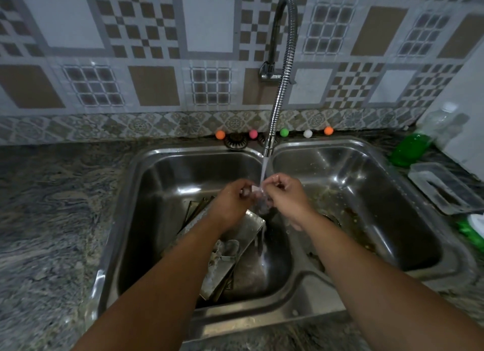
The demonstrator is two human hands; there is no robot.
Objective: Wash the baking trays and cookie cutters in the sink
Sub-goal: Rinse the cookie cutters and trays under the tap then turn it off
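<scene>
A small pale cookie cutter (255, 189) sits at the centre of the frame, directly under the stream of water (263, 171), too blurred to make out its shape. The left hand (231, 197) pinches its left end with curled fingers, and the right hand (284, 193) pinches its right end the same way, so both hands are closed around this one piece. The water falls from the nozzle of a flexible metal tap (281, 88) that arches down from the tiled wall (104, 49).

Below the hands, in the left basin of a steel double sink (125, 219), metal baking trays (235, 245) lie stacked and tilted, the top one wet. In that top tray rests another metal cookie cutter (227, 248), rounded in outline. The right basin (379, 193) holds no dishes; its floor shows brownish scraps of residue around the drain.

Along the back rim of the sink stand five small coloured balls (284, 132). The sink is set in a mottled stone bench (52, 219). At the right edge of the frame, on the bench, lies a clear plastic tub (445, 190), with a bottle of green liquid (419, 141) tipped over behind it.
</scene>
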